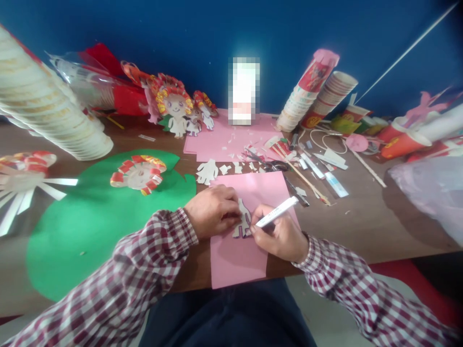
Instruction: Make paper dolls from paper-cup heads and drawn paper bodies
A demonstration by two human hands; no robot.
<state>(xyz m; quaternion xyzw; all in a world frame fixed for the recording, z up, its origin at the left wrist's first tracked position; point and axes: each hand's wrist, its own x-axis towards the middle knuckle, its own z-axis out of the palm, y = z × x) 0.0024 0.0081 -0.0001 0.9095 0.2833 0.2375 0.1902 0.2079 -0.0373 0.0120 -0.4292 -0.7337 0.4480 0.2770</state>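
Note:
A pink paper sheet (238, 260) lies at the table's front edge, overhanging it. On it rests a small cream body-shaped cutout (243, 222). My left hand (213, 211) presses its closed fingers on the cutout's left side. My right hand (280, 235) grips a white marker pen (277, 212), its tip at the cutout's right edge.
A green paper disc (90, 226) with a red-and-cream cup face (139, 173) lies left. Stacked paper cups (54, 115) lean at far left and back right (318, 91). Finished paper dolls (177, 108), more pink sheets (227, 137), scissors (277, 166), sticks and scraps fill the back.

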